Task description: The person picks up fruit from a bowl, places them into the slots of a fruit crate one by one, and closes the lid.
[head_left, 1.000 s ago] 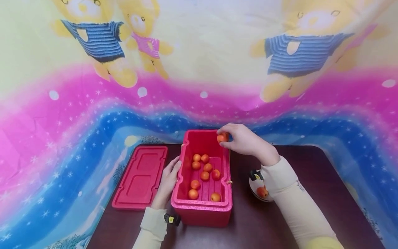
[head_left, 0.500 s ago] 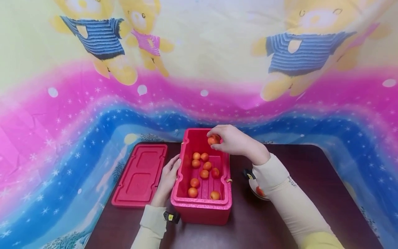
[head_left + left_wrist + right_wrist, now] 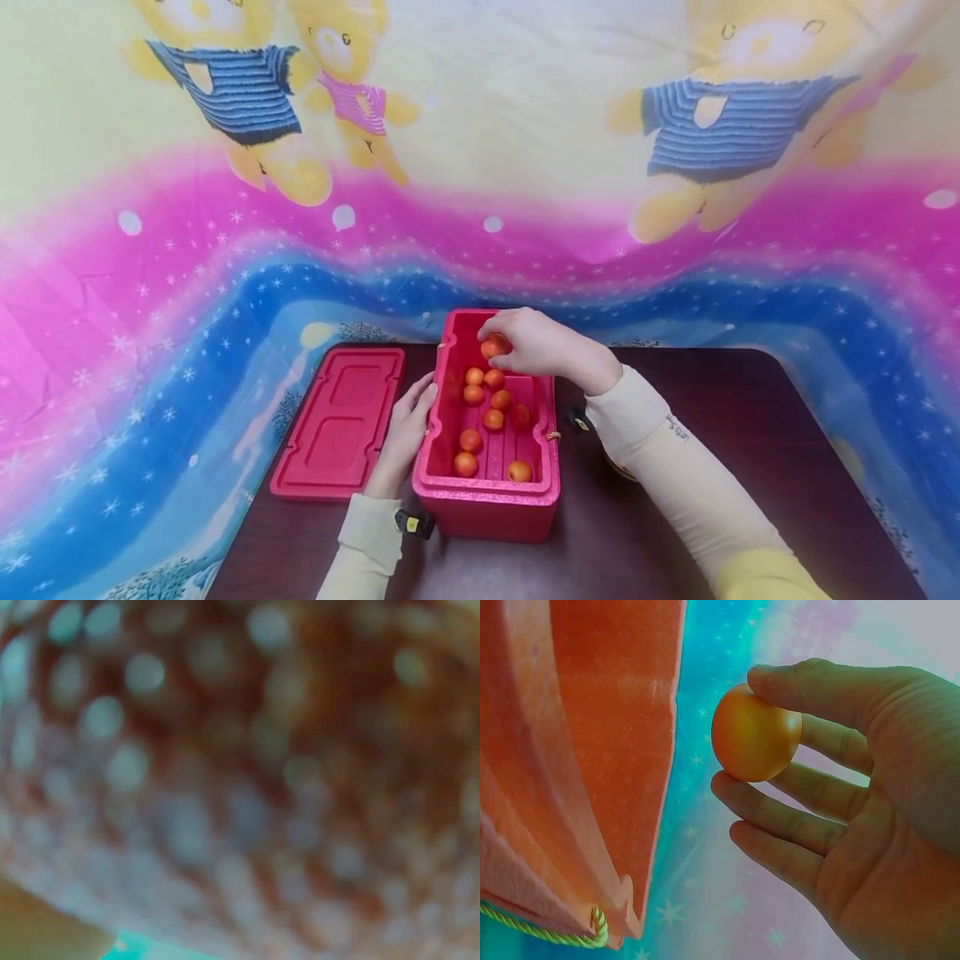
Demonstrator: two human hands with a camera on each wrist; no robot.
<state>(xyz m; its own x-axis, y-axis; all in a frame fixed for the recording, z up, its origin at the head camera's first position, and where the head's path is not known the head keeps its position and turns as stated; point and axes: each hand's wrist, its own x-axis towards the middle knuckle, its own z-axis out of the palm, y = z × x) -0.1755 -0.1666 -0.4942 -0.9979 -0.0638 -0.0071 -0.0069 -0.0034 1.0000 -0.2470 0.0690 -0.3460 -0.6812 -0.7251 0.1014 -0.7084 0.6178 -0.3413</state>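
A deep red foam box (image 3: 495, 521) stands uncovered on the table, with several round orange-red fruits (image 3: 492, 419) loose on its floor. My right hand (image 3: 536, 342) is over the far part of the box and pinches one more orange-red fruit (image 3: 754, 733) between thumb and fingers. In the right wrist view the fruit looks smooth and glossy, and two of the fingers spread below it. My left hand (image 3: 405, 433) rests along the box's left outer wall with fingers extended. A blurred close-up of a reddish speckled surface (image 3: 225, 750) fills the left wrist view.
The red lid (image 3: 341, 425) lies flat left of the box. A bowl's rim (image 3: 621, 473) peeks out from under the right sleeve, most of it hidden. A rope handle (image 3: 553, 435) sticks out of the box's right side. Behind the table hangs a printed cloth (image 3: 480, 167).
My right hand has moved left from the box's far right rim to over its inside, carrying the fruit, and slightly lower. The sleeve now covers most of the bowl. My left hand stays put.
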